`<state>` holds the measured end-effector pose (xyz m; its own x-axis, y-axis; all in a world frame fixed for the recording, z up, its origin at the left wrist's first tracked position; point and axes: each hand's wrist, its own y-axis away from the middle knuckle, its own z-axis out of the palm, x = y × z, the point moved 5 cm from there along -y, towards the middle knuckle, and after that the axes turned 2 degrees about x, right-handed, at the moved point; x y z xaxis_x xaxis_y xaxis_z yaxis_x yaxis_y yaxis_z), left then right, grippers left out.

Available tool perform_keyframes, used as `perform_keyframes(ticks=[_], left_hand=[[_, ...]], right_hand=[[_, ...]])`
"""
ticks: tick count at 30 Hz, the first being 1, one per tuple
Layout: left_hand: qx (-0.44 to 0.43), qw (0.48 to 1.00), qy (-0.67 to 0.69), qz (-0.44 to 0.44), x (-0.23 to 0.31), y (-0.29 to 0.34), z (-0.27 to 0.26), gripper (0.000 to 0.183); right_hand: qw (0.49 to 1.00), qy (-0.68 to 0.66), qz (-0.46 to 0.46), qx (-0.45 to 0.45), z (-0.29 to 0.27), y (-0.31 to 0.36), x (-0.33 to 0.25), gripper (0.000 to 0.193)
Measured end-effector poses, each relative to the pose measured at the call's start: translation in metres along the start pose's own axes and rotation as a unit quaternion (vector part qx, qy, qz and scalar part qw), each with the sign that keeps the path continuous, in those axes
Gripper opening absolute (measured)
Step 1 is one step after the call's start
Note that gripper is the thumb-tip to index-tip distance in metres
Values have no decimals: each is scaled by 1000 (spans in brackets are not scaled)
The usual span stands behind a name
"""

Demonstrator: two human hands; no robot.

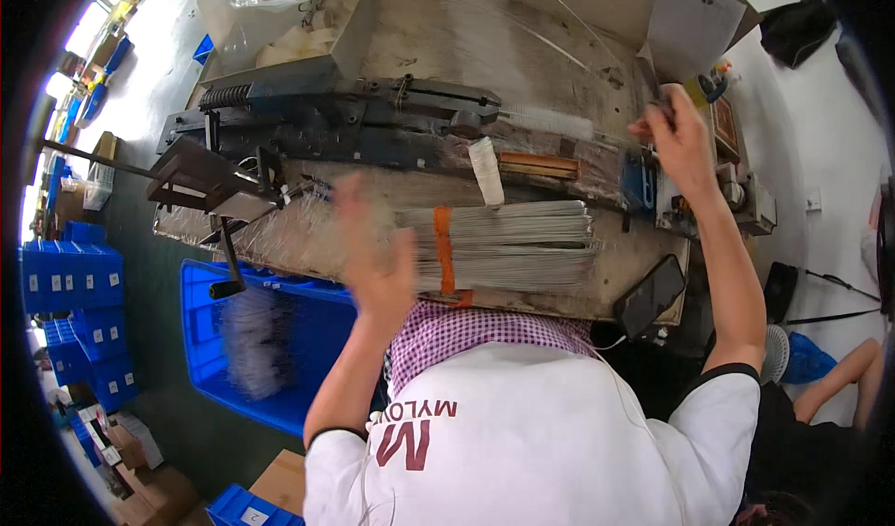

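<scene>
White shirt (531, 433) nearest, then bundle of thin grey rods (522, 246) on the tabletop (643, 256), apparently mid-handling, with left hand (373, 260) blurred at its left end, right hand (681, 144) curled, both grips impossible to tell, likely needing steady pinching next.

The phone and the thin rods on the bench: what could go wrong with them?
The phone sits at the bench's front edge, so a bump might knock it off. The bundle of thin rods lies near that edge too; the blurred left hand, close to its left end, might brush some rods out of line.
</scene>
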<state>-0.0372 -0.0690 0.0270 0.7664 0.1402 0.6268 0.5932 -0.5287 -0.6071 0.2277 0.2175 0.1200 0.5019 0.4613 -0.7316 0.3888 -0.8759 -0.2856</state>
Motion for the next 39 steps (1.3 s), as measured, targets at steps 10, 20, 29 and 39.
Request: perform_keyframes(ticks=[10,20,29,39], left_hand=[[-282,43,827,-485,134,-47,99,40],[-261,381,777,-427,49,-28,52,40],[-447,471,683,-334,104,-32,93,62],[-296,596,596,-450,92,-76,180,33]], right_hand=[[981,-92,124,-120,36,-5,25,16],[994,50,-10,-96,85,-79,48,17],[997,-6,-46,-59,61,-55,-6,11],[945,218,-138,-202,-25,-9,33,16]])
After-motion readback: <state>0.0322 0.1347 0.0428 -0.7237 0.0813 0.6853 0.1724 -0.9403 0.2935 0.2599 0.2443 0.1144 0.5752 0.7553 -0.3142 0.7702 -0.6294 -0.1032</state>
